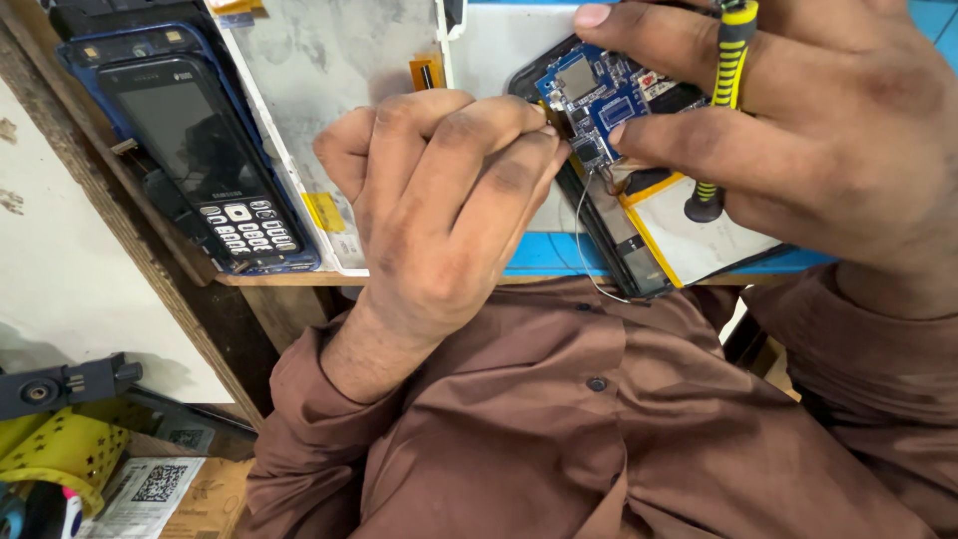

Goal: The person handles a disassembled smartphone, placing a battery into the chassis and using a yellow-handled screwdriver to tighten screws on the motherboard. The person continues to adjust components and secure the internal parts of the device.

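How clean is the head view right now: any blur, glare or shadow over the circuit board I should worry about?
Head view: even daylight, no strong glare; the blue circuit board is sharp. The left hand and right hand look large from closeness and hide parts of the opened device. Soft shadow lies under the left hand. The keypad phone screen shows faint reflection only.

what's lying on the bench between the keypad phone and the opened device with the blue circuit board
In the head view, a grey-backed display panel with an orange flex cable lies between the keypad phone and the opened device; the left hand covers part of it.
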